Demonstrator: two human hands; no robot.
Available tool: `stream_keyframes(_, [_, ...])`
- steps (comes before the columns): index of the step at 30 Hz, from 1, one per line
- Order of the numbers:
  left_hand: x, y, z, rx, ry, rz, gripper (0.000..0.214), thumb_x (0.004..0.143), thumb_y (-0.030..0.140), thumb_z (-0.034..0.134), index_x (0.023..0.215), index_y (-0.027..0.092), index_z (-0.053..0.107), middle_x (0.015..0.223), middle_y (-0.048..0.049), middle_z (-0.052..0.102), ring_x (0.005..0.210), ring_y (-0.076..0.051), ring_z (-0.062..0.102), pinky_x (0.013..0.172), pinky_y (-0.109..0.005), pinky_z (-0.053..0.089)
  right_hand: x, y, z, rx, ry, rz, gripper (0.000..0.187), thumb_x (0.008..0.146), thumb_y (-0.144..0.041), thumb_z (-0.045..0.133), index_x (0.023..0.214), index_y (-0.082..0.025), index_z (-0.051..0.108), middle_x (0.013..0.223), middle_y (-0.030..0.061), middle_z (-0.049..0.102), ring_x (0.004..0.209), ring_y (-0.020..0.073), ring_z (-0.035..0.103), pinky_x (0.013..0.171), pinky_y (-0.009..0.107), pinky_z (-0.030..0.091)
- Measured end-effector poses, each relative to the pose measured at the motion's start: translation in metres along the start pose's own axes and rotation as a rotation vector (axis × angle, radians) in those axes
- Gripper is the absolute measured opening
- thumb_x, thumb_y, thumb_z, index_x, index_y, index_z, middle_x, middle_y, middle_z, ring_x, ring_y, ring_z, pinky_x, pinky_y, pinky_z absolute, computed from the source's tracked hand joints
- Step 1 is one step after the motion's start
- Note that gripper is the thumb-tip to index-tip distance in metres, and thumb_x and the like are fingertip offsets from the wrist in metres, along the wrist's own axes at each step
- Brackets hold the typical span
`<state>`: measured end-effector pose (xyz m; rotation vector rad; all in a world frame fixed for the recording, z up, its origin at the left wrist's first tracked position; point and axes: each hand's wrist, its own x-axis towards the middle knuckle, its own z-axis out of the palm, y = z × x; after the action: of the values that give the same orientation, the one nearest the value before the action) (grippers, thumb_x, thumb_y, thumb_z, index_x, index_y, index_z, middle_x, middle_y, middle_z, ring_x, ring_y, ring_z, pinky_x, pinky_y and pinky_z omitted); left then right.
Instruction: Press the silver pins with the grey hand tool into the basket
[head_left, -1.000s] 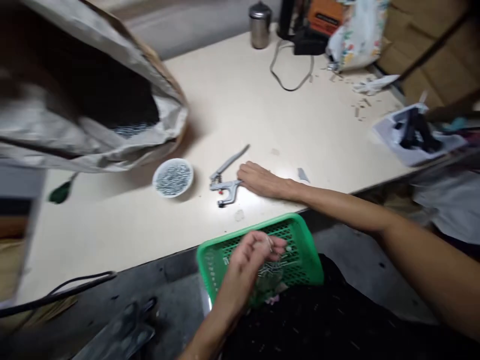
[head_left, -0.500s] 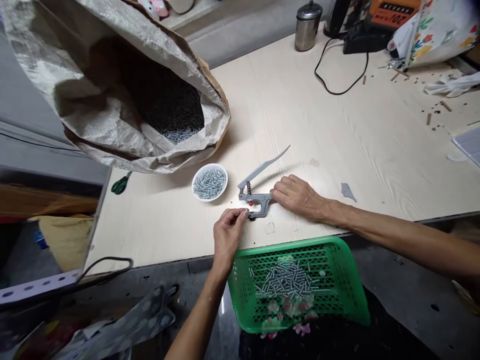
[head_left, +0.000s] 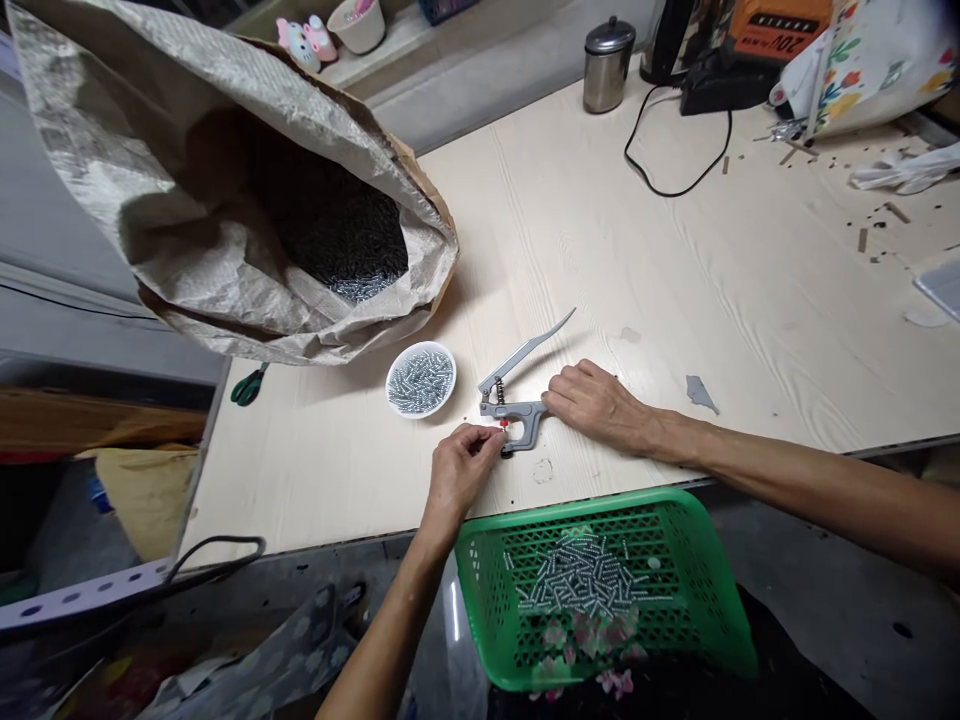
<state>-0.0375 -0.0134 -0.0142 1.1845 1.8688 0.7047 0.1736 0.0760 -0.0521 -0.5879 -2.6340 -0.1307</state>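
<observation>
Grey snap pliers (head_left: 532,421) lie on the table, with a raised lever arm, a coil spring and a red tip above the lower jaw. My right hand (head_left: 598,407) is closed around the end of their fixed handle. At the jaw, my left hand (head_left: 462,469) pinches thumb and forefinger together just under the red tip; what sits between the fingertips is too small to make out. A white bowl (head_left: 388,388) full of small silvery metal pieces stands beyond my left hand. Nearest my body, a green plastic basket (head_left: 724,610) contains a heap of longer, ridged silvery pieces.
A large woven sack (head_left: 360,335) of dark metal pieces stands open at the left. Green-handled scissors (head_left: 247,387) lie near the table's left edge. Farther back are a metal canister (head_left: 607,70), a black cable (head_left: 679,192) and a flowered bag (head_left: 870,85).
My left hand's fingertips have moved right, farther into the pliers' jaw under the red tip. My right hand keeps its hold on the handle. The camera view has shifted slightly.
</observation>
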Motion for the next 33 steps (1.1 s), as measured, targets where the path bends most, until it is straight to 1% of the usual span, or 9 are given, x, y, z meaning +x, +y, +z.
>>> stream_keyframes(6, [0.008,0.006,-0.006,-0.054,-0.224,-0.205,0.025,0.069,0.039,0.07,0.066,0.014,0.065,0.051,0.0026,0.055,0.046,-0.009,0.046,0.049,-0.022,0.036,-0.002,0.0,0.009,0.045,-0.081,0.023,0.024,0.098,-0.01,0.036,0.083,-0.017,0.054,0.08,0.003,0.056,0.076,0.0179,0.039,0.069,0.033,0.024])
stream_keyframes(13, [0.007,0.027,-0.006,-0.121,-0.279,-0.477,0.015,0.074,0.023,0.069,0.065,0.013,0.061,0.047,0.0013,0.058,0.044,-0.009,0.054,0.05,-0.022,0.048,0.001,-0.002,0.009,0.135,-0.107,0.093,0.02,0.098,-0.017,0.042,0.084,-0.017,0.055,0.082,0.0035,0.058,0.078,0.0179,0.042,0.069,0.032,0.025])
stream_keyframes(17, [0.007,0.028,-0.008,-0.142,-0.305,-0.526,0.014,0.076,0.02,0.069,0.066,0.013,0.061,0.048,-0.0003,0.062,0.045,-0.009,0.057,0.054,-0.022,0.052,0.0,-0.006,0.008,0.166,-0.124,0.125,0.022,0.097,-0.015,0.04,0.082,-0.017,0.056,0.081,0.0038,0.058,0.076,0.0177,0.043,0.067,0.032,0.026])
stream_keyframes(20, [0.008,0.027,-0.008,-0.134,-0.309,-0.532,0.014,0.076,0.019,0.07,0.067,0.013,0.062,0.049,-0.0005,0.063,0.046,-0.009,0.058,0.054,-0.021,0.052,0.001,-0.004,0.007,0.203,-0.166,0.149,0.018,0.097,-0.018,0.044,0.083,-0.017,0.056,0.083,0.0038,0.059,0.079,0.0184,0.046,0.068,0.032,0.03])
stream_keyframes(24, [0.008,0.027,-0.008,-0.109,-0.326,-0.533,0.015,0.077,0.02,0.069,0.066,0.013,0.063,0.05,-0.0005,0.064,0.046,-0.009,0.059,0.054,-0.02,0.05,0.007,0.007,-0.002,0.309,-0.234,0.172,0.016,0.096,-0.03,0.049,0.097,-0.017,0.059,0.102,0.0066,0.062,0.092,0.021,0.052,0.076,0.034,0.037])
stream_keyframes(26, [0.009,0.028,-0.008,-0.094,-0.334,-0.54,0.016,0.077,0.021,0.07,0.064,0.013,0.063,0.049,-0.0008,0.064,0.047,-0.009,0.06,0.055,-0.021,0.051,0.012,0.015,-0.008,0.321,-0.233,0.205,0.022,0.097,-0.029,0.045,0.111,-0.017,0.057,0.119,0.0099,0.059,0.101,0.0231,0.053,0.082,0.037,0.04])
stream_keyframes(29, [0.011,0.03,-0.008,-0.074,-0.343,-0.549,0.017,0.076,0.021,0.071,0.063,0.013,0.063,0.049,-0.001,0.064,0.047,-0.01,0.06,0.057,-0.023,0.052,0.016,0.026,-0.015,0.31,-0.22,0.182,0.043,0.095,-0.039,0.049,0.133,-0.018,0.045,0.144,0.0136,0.042,0.123,0.0295,0.044,0.095,0.046,0.039])
stream_keyframes(31, [0.012,0.03,-0.008,-0.067,-0.35,-0.556,0.016,0.075,0.021,0.071,0.063,0.013,0.064,0.049,-0.0008,0.064,0.047,-0.01,0.06,0.057,-0.023,0.052,0.017,0.031,-0.017,0.309,-0.248,0.128,0.07,0.086,-0.054,0.059,0.141,-0.019,0.035,0.152,0.0154,0.03,0.136,0.0348,0.029,0.104,0.053,0.032])
stream_keyframes(33, [0.012,0.03,-0.009,-0.064,-0.353,-0.563,0.016,0.075,0.022,0.072,0.063,0.014,0.064,0.049,-0.0007,0.064,0.048,-0.01,0.06,0.058,-0.023,0.052,0.019,0.036,-0.016,0.297,-0.308,0.094,0.087,0.076,-0.063,0.065,0.144,-0.018,0.031,0.152,0.0177,0.029,0.141,0.038,0.02,0.109,0.058,0.024])
